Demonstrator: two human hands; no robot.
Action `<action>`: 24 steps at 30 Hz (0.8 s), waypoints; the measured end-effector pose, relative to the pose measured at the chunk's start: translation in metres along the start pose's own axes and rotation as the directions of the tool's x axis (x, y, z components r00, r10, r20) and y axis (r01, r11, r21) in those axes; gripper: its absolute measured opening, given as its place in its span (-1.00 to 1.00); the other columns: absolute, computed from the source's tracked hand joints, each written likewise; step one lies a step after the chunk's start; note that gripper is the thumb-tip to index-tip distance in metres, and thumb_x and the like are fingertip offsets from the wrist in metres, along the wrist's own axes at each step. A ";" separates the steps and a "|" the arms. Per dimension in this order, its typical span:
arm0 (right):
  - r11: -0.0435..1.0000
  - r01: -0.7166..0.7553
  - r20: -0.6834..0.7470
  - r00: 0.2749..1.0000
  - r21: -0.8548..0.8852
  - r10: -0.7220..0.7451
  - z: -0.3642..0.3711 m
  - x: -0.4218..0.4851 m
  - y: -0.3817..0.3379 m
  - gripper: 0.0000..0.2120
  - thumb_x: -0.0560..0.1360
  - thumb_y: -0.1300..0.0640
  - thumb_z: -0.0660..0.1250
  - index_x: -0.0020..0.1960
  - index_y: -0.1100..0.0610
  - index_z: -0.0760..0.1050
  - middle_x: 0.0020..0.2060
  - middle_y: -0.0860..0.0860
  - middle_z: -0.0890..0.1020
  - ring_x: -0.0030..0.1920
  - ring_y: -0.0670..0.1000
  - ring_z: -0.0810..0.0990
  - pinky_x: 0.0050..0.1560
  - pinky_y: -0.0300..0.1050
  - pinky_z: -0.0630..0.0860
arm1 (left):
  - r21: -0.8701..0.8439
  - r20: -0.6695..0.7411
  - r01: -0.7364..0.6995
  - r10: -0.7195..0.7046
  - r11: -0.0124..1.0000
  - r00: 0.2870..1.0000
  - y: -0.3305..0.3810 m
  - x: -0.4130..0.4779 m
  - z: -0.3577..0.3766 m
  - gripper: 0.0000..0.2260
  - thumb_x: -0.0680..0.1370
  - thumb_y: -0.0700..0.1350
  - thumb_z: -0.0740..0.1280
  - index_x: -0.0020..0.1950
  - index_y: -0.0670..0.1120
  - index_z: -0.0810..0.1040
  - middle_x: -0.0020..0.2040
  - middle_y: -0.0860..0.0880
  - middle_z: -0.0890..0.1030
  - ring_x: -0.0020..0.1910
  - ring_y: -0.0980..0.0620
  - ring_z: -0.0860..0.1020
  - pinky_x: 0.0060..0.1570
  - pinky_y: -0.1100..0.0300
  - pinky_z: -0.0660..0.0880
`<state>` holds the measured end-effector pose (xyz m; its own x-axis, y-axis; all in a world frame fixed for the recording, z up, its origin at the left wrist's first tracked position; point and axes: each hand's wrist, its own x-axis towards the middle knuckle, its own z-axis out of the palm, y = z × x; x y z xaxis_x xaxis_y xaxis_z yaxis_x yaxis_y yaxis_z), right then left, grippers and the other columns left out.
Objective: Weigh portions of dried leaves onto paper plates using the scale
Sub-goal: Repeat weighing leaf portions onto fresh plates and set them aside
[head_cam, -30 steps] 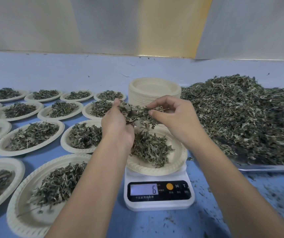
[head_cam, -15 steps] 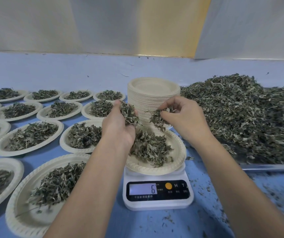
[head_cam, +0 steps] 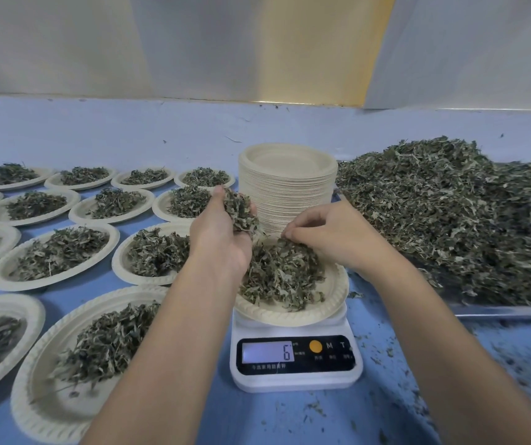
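Left hand (head_cam: pixel 217 234) cups a clump of dried leaves (head_cam: pixel 241 212) above the plate (head_cam: pixel 338 295) on the scale (head_cam: pixel 296 379). The right hand (head_cam: pixel 333 234) has dropped and pinches leaves onto the pile beneath it. The display (head_cam: pixel 269 352) stays at 6, so the portion is likely still short.

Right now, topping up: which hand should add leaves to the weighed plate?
Probably left: the left hand holds a clump of dried leaves above the plate; the right hand only touches its pile.

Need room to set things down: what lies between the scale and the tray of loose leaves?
Head view: only blue tabletop with scattered leaf crumbs between scale and tray; the right forearm crosses above it.
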<state>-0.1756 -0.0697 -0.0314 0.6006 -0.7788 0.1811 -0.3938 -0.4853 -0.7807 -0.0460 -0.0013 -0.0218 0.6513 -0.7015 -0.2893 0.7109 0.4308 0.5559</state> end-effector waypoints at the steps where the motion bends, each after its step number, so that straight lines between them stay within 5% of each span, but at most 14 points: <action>1: 1.000 -0.001 -0.005 1.000 0.012 0.001 0.000 0.000 0.000 -0.93 0.42 0.04 0.43 -0.20 0.00 0.68 -0.22 -0.11 0.70 -0.08 -0.09 0.63 0.02 -0.11 0.57 | -0.002 -0.002 0.002 -0.002 1.000 1.000 0.000 0.000 0.000 -0.82 0.63 -0.10 0.22 -0.14 -0.13 0.48 -0.28 -0.08 0.54 -0.48 0.06 0.50 -0.58 0.31 0.44; 6: 0.979 0.126 -0.158 0.982 0.161 -0.100 0.000 0.000 -0.004 -0.88 0.50 0.11 0.37 -0.05 -0.06 0.67 -0.09 -0.19 0.68 0.01 -0.22 0.60 0.10 -0.26 0.49 | -0.012 0.006 0.009 -0.009 1.000 1.000 0.001 0.000 0.000 -0.83 0.63 -0.11 0.22 -0.12 -0.14 0.47 -0.25 -0.10 0.54 -0.39 0.03 0.50 -0.58 0.31 0.44; 14: 0.946 0.206 -0.202 0.967 0.250 -0.157 0.008 0.001 -0.008 -0.79 0.48 0.29 0.36 -0.08 -0.01 0.64 -0.11 -0.04 0.70 0.00 -0.08 0.65 0.17 -0.09 0.54 | 0.027 0.061 0.029 -0.031 0.999 0.998 -0.001 0.000 0.002 -0.88 0.63 -0.15 0.21 -0.02 -0.15 0.51 -0.25 -0.08 0.54 -0.37 0.05 0.48 -0.53 0.32 0.44; 19: 0.934 0.238 -0.198 0.962 0.267 -0.188 0.013 0.002 -0.010 -0.89 0.47 0.17 0.41 -0.04 0.01 0.64 -0.15 -0.07 0.70 -0.10 -0.14 0.64 0.04 -0.15 0.57 | 0.113 0.117 0.040 -0.053 0.993 0.992 -0.005 -0.002 0.004 -0.88 0.62 -0.16 0.22 -0.05 -0.16 0.51 -0.27 -0.06 0.56 -0.35 0.07 0.51 -0.40 0.26 0.49; 24: 0.915 0.270 -0.172 0.959 0.299 -0.226 0.018 0.000 -0.013 -0.81 0.45 0.06 0.45 0.05 -0.02 0.61 -0.11 -0.17 0.69 -0.16 -0.16 0.66 -0.04 -0.26 0.54 | 0.250 0.141 0.034 -0.071 0.968 0.987 -0.008 -0.004 0.003 -0.82 0.59 -0.14 0.28 0.14 -0.17 0.56 -0.04 -0.12 0.66 -0.12 0.00 0.65 -0.09 0.14 0.61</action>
<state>-0.1581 -0.0562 -0.0320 0.5454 -0.7051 0.4533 0.0094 -0.5356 -0.8444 -0.0554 -0.0039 -0.0230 0.5552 -0.8032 -0.2157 0.6440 0.2511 0.7227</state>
